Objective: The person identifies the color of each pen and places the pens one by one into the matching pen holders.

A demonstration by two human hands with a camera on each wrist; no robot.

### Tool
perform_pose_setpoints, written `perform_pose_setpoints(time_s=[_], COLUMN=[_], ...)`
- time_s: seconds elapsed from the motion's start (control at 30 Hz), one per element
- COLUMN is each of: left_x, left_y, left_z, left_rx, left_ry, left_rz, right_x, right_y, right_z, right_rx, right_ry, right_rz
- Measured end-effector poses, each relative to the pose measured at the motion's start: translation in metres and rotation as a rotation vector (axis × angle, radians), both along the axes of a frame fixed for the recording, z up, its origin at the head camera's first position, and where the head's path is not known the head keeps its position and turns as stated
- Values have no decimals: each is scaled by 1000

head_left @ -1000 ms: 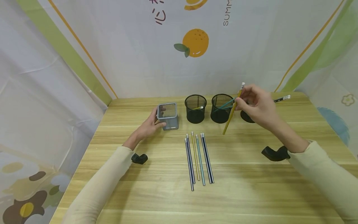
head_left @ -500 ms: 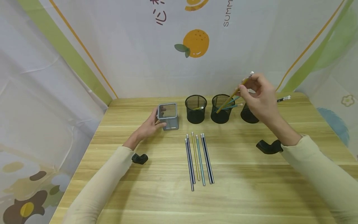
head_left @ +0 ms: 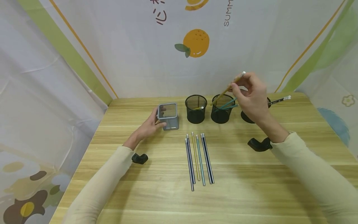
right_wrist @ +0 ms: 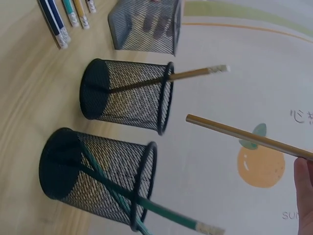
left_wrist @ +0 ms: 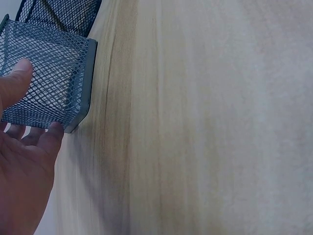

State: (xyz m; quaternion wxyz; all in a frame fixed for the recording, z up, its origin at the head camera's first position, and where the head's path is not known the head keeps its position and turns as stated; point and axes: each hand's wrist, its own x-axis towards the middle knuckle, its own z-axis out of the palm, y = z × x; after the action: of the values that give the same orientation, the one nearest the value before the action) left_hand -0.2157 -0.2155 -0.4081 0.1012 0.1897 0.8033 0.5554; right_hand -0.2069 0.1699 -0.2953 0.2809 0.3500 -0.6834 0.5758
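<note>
My right hand [head_left: 251, 99] pinches a yellow pencil [head_left: 223, 92] near its white eraser end. The pencil slants down to the left, and its lower tip is above the gap between two round black mesh cups. The left of these cups [head_left: 195, 117] contains one yellow pencil [right_wrist: 190, 74]; the right one [head_left: 220, 117] holds teal pencils [right_wrist: 166, 211]. Partly behind my right forearm, a third black cup [head_left: 247, 117] has black pencils [head_left: 279, 100] leaning out. My left hand [head_left: 147, 128] grips a grey square mesh pen holder [head_left: 171, 123], thumb on its front and fingers around the left side.
A row of pencils lies on the wooden table [head_left: 237, 193] in front of the cups: dark blue pencils [head_left: 207, 158], a yellow one and a teal one [head_left: 200, 160]. Behind the cups hangs a printed curtain [head_left: 139, 62]. Black wrist pieces [head_left: 258, 145] extend from both sleeves.
The yellow pencil rose with my right hand, tilted over, then moved left from above the teal-pencil cup toward the cup beside it. My left hand and the square holder stayed put.
</note>
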Motion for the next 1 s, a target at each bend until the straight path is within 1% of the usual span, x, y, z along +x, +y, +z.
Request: perform_pose_setpoints(time_s=[0.07, 0.23, 0.33, 0.67, 0.8, 1.0], left_x=[0, 0, -1, 0, 0, 0], left_y=[0, 1, 0, 1, 1, 2], left_z=[0, 0, -1, 0, 0, 0], left_rx=[-2, -2, 1, 0, 3, 7], left_ry=[-3, -1, 1, 3, 4, 14], left_rz=[4, 10, 5, -3, 1, -5], right_x=[-1, -3, -5, -11, -12, -11], right_y=[-4, -16, -22, -40, -45, -52], right_z=[-3, -9, -15, -37, -47, -58], right_rx=[13, 11, 33, 93, 120, 157], right_ry=[11, 40, 53, 29, -1, -91], right_rz=[-8, 1, 0, -1, -3, -39])
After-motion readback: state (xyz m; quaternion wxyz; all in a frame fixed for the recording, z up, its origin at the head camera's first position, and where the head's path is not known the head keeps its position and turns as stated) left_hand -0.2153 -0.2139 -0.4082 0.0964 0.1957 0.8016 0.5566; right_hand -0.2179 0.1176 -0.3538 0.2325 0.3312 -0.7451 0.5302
